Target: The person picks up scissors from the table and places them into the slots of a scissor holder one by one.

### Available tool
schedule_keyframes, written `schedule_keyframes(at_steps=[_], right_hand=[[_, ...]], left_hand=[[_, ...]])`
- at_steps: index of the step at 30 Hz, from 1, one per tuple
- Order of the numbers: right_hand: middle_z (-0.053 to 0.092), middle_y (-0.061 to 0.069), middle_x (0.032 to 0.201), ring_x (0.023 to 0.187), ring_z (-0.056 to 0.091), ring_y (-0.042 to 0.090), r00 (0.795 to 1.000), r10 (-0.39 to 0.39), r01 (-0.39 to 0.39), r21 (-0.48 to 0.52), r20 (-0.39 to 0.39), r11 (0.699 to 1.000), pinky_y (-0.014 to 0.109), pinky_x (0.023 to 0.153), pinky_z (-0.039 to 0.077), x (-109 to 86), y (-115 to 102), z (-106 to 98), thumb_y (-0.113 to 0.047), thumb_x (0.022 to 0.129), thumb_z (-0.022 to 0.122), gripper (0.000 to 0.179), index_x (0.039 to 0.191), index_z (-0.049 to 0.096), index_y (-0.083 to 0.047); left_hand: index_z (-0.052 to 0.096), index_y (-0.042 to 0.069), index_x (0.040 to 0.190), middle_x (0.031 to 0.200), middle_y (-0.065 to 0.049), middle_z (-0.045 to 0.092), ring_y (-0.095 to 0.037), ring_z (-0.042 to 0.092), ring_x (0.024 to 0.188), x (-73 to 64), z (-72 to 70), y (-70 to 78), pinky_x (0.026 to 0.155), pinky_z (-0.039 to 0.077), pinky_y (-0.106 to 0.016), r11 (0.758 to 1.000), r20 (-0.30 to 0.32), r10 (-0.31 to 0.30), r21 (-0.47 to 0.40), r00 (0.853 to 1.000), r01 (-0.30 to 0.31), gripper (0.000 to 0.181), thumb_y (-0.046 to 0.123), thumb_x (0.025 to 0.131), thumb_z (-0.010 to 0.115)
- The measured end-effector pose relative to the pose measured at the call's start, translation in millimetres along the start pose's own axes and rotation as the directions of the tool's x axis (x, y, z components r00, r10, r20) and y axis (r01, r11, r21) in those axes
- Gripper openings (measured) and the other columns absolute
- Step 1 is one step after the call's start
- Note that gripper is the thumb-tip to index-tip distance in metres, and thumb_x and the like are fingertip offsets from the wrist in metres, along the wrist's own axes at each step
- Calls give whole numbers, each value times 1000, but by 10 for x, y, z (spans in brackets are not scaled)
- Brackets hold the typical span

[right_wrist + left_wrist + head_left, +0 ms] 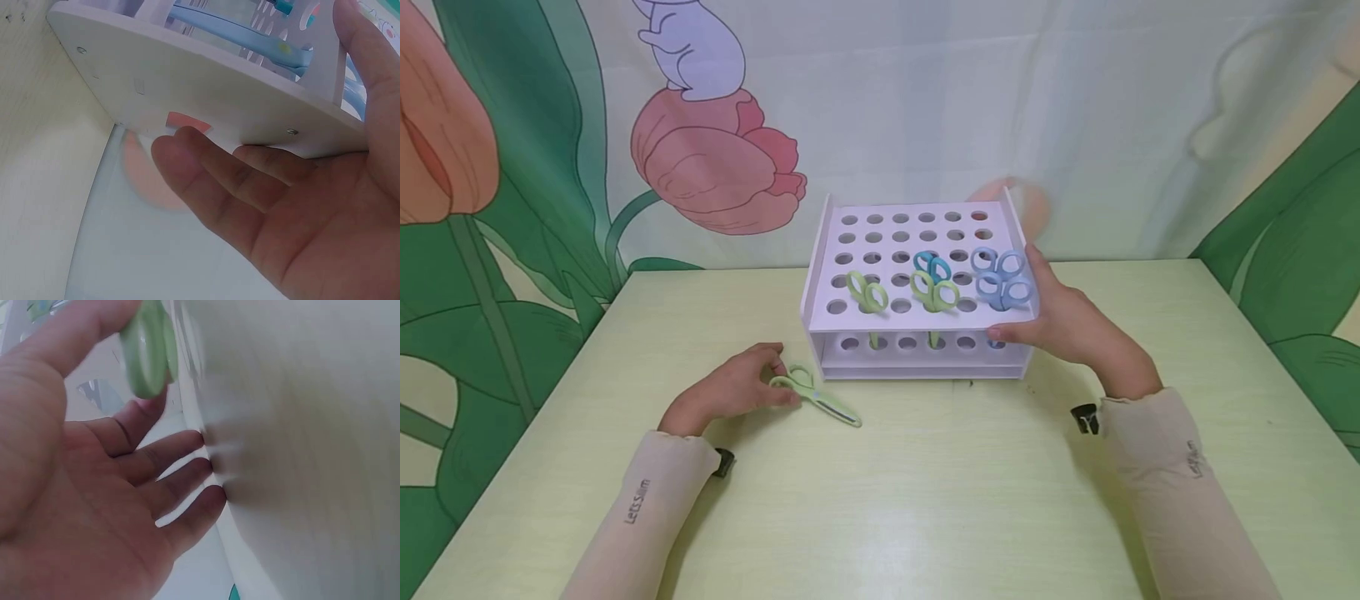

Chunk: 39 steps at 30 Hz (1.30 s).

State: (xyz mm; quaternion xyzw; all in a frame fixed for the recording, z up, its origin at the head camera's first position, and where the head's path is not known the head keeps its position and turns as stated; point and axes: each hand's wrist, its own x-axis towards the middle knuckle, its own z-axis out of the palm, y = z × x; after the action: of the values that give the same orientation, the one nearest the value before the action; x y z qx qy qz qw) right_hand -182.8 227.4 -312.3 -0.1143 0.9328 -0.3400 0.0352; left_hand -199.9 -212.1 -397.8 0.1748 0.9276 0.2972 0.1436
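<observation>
A pair of light green scissors (pixel 833 403) lies on the table left of centre, tips toward the lower right. My left hand (pixel 737 387) pinches its ring handle (pixel 150 353) between thumb and index finger; the other fingers are spread, fingertips on the table. A white two-tier rack with round holes (pixel 917 325) stands upright at the back. My right hand (pixel 1067 321) grips its right end, thumb on the front edge of the upper tier, fingers along the side panel (pixel 206 94). Upright in its holes are light green scissors (pixel 867 293), teal scissors (pixel 932 265) and blue scissors (pixel 1002 287).
A pale wooden table (pixel 910 500) spans the work area. Behind it hangs a curtain (pixel 880 108) printed with flowers and a rabbit. Dark wrist straps (pixel 1086 418) show at both sleeves.
</observation>
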Motion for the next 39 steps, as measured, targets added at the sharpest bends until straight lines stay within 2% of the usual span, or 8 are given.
schedule_keyframes(at_steps=[4, 7, 9, 12, 16, 22, 30, 39], right_hand=[[60, 10, 133, 111, 57, 33, 1000, 3, -3, 0, 2, 1000, 53, 94, 44, -4, 1, -3, -45, 78, 87, 128, 162, -8, -26], [61, 10, 132, 110, 58, 32, 1000, 5, -5, 4, -1, 1000, 52, 94, 44, -3, -1, 0, -42, 79, 87, 126, 162, -7, -25], [60, 10, 132, 111, 57, 32, 1000, 8, -8, 3, -3, 1000, 53, 95, 44, -2, 3, 1, -41, 79, 87, 127, 162, -7, -25], [59, 12, 133, 112, 57, 33, 1000, 13, -13, -2, -2, 1000, 54, 96, 43, -5, 2, -1, -45, 79, 87, 129, 162, -9, -24], [60, 12, 133, 113, 56, 34, 1000, 21, -21, -2, 0, 1000, 55, 97, 43, -5, 9, -3, -50, 77, 87, 131, 162, -10, -24], [60, 11, 133, 114, 56, 33, 1000, 26, -26, 5, 3, 1000, 54, 99, 42, 0, 14, 0, -51, 76, 87, 132, 162, -11, -26], [60, 10, 133, 114, 56, 33, 1000, 29, -29, 12, 4, 1000, 55, 98, 42, -2, -2, -4, -51, 76, 87, 133, 162, -11, -26], [59, 12, 133, 115, 55, 34, 999, 39, -39, 2, 5, 999, 56, 100, 41, -18, -12, -8, -52, 76, 86, 134, 162, -13, -24]], left_hand=[[59, 2, 110, 149, -22, 45, -36, 40, 134, -8, -13, 14, 109, 35, -49, 999, -20, -12, -33, 1000, 12, 43, 32, 87, 79], [58, 3, 111, 141, -17, 52, -33, 47, 126, -20, -26, 26, 99, 42, -44, 996, -42, -14, -86, 999, 11, 44, 32, 87, 79], [58, 5, 106, 134, -16, 57, -31, 52, 121, -27, -41, 29, 92, 46, -41, 992, -53, -15, -123, 998, 9, 40, 32, 87, 80], [56, 5, 107, 117, -12, 63, -28, 57, 105, -29, -64, 37, 82, 49, -38, 983, -67, -19, -183, 998, 7, 38, 29, 89, 80], [55, 3, 111, 102, -9, 66, -25, 57, 90, -20, -88, 51, 77, 50, -35, 972, -109, -8, -234, 994, -18, 38, 24, 90, 79], [56, 2, 123, 90, -10, 67, -26, 66, 83, -12, -121, 102, 76, 55, -37, 947, -199, 7, -314, 980, -70, 40, 18, 92, 77], [58, -2, 133, 87, -19, 65, -33, 72, 81, -25, -162, 148, 73, 60, -35, 890, -293, 35, -425, 956, -163, 40, 5, 95, 70], [61, -4, 134, 99, -25, 71, -19, 74, 76, -113, -249, 247, 69, 60, -31, 870, -386, 46, -438, 922, -226, 38, 9, 98, 67]])
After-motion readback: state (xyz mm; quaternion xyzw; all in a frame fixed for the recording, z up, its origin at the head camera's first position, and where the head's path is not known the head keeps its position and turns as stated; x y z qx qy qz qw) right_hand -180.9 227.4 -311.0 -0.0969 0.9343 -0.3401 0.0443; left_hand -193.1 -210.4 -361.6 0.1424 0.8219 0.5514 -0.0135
